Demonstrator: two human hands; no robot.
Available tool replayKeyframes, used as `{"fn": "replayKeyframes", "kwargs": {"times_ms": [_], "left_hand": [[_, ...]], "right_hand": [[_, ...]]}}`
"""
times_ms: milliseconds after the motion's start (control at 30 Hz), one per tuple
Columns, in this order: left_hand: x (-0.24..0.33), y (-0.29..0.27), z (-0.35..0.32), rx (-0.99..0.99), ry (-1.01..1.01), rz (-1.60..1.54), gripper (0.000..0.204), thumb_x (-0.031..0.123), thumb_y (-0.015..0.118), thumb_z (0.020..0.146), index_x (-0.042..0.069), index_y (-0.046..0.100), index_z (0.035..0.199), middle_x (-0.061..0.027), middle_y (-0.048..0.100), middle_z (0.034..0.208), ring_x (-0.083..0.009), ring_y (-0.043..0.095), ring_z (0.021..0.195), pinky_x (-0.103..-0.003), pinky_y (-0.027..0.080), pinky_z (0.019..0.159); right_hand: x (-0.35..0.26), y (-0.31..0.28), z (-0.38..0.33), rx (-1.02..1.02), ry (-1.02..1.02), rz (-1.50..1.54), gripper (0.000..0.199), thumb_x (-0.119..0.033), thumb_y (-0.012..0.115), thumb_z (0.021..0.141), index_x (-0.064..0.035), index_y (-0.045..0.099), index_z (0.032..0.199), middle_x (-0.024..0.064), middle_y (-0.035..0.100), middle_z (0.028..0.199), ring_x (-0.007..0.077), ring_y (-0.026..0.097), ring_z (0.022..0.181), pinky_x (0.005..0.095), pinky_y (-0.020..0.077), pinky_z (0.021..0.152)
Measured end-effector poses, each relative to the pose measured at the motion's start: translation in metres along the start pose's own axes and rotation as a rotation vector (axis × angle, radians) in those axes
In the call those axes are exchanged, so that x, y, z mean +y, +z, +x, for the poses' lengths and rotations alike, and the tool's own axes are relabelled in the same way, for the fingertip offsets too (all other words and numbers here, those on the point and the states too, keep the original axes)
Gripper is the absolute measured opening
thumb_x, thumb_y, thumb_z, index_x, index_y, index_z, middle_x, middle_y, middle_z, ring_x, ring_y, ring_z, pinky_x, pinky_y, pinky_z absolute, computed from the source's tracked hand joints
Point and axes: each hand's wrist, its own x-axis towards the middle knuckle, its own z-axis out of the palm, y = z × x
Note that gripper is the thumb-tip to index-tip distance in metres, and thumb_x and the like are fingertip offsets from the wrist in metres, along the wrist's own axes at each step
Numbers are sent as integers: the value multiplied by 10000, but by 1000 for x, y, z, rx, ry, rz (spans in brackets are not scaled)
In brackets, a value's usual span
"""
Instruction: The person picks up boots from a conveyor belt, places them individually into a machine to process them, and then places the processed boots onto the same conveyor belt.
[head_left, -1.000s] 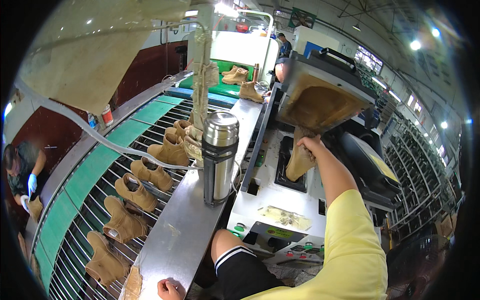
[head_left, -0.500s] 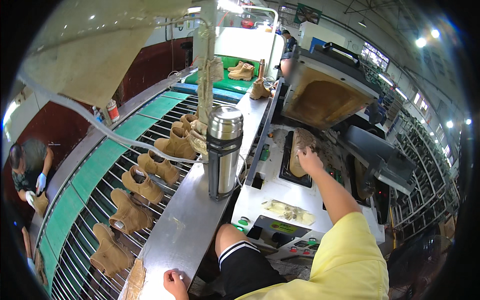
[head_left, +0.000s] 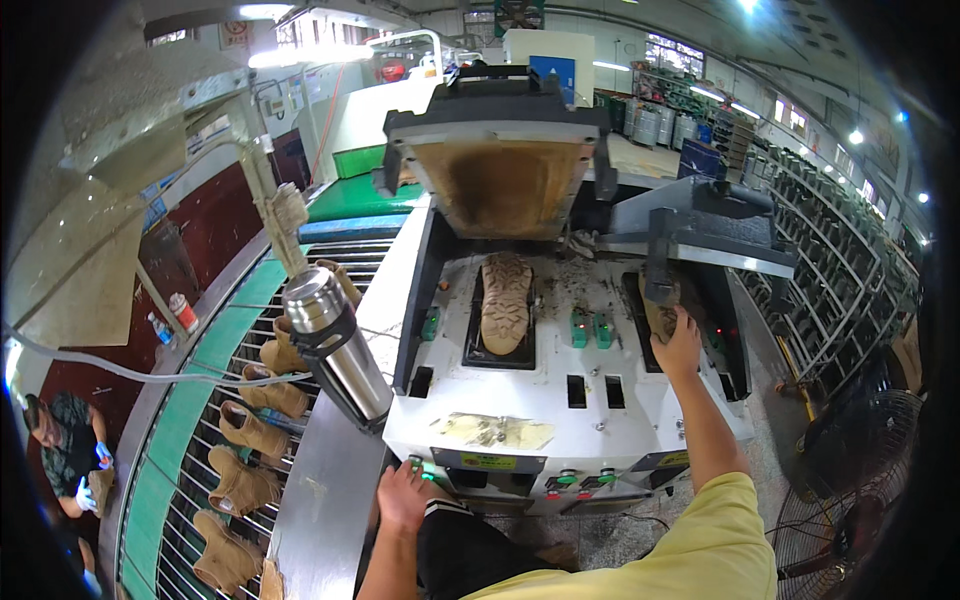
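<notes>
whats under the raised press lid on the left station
A tan boot sole lies tread up in the black mould tray beneath the raised lid. Whatever is under the sole is covered.

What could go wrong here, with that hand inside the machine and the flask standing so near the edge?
Two risks seem likely. The right hand reaches onto a boot under the raised press plate, while the left hand rests by the green buttons on the front panel; if the plate came down, fingers could be caught. The steel flask stands on the narrow metal ledge beside the conveyor; a nudge might tip it among the boots.
</notes>
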Motion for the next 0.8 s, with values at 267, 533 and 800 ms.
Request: {"fn": "replayKeyframes", "kwargs": {"times_ms": [267, 533, 800], "left_hand": [[23, -105, -82, 350, 159, 108, 283, 309, 468, 905, 57, 581, 966, -76, 641, 948, -274, 592, 904, -373, 465, 811], [40, -185, -180, 651, 448, -33, 254, 357, 536, 855, 124, 607, 930, -1, 615, 903, -201, 563, 797, -310, 454, 701], [-5, -185, -182, 667, 438, -1, 267, 292, 528, 875, 54, 591, 978, -57, 613, 869, -212, 588, 743, -314, 469, 671]], "right_hand": [[32, 10, 96, -723, 326, -159, 929, -479, 783, 575, -70, 467, 1347, 256, 358, 1437, 394, 434, 1272, 454, 390, 1024], [8, -30, 89, -361, 272, -75, 862, -333, 755, 545, -103, 441, 1314, 210, 624, 1128, 362, 609, 1037, 442, 497, 856], [51, -34, -78, 364, 48, 234, 894, -247, 794, 672, 41, 317, 1371, 239, 414, 1365, 398, 423, 1232, 449, 343, 1042]]}}
